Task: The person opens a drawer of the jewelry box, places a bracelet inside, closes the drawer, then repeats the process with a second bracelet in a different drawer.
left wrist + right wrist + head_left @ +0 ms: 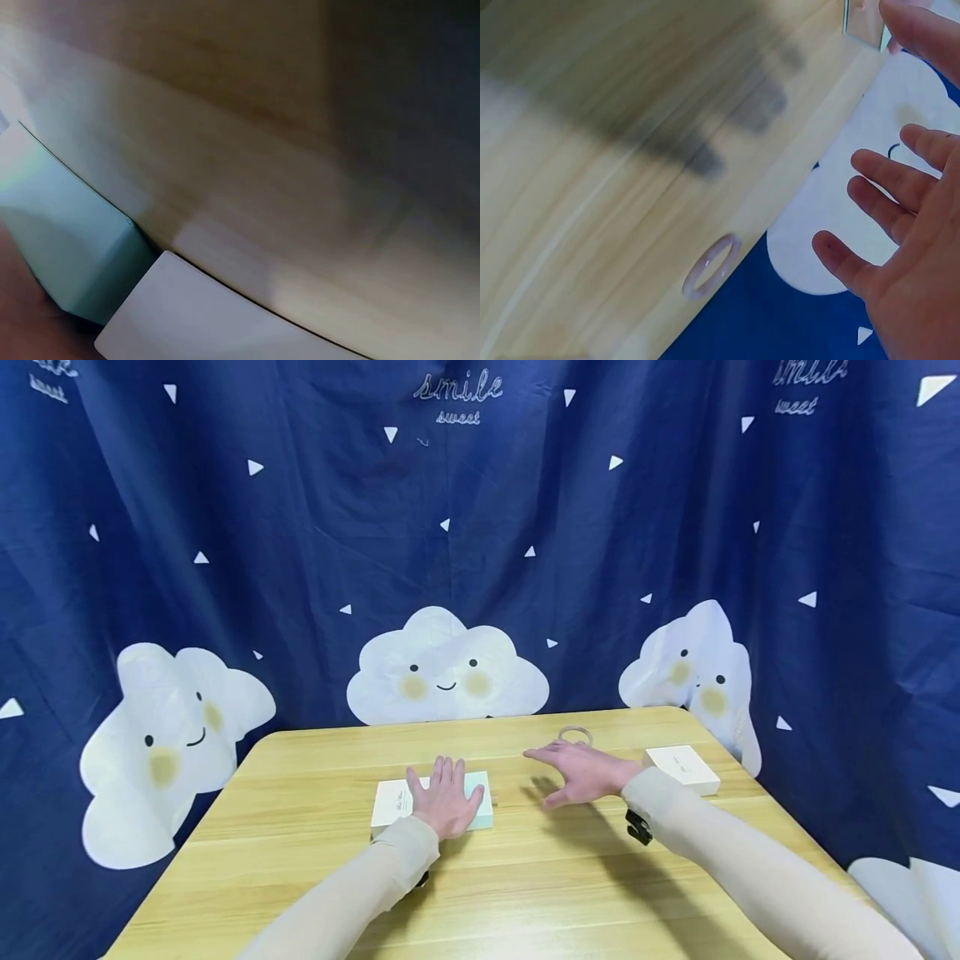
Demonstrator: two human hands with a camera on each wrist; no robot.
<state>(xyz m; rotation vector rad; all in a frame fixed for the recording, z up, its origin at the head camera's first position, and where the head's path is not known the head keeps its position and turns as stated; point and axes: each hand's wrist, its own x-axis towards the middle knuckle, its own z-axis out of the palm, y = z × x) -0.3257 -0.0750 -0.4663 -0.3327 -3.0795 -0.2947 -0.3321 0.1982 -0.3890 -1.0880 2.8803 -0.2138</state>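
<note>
In the head view my left hand [444,802] lies over a white box [390,803] and a mint-green box [480,797], its fingers straight and spread. The two boxes sit side by side. In the left wrist view the mint-green box [75,225] and the white box [217,315] meet near the lower left, with part of the hand at the corner. My right hand [583,772] is held above the table, holding nothing, its fingers extended. Behind it a pale, translucent bangle [576,729] lies near the far edge; the right wrist view shows the whole ring of this bangle [686,283].
Another white box [682,766] stands at the table's right side, partly behind my right wrist. The wooden table [300,827] ends at a dark blue curtain [480,527] printed with clouds. A mint-edged piece [846,19] shows at the top of the right wrist view.
</note>
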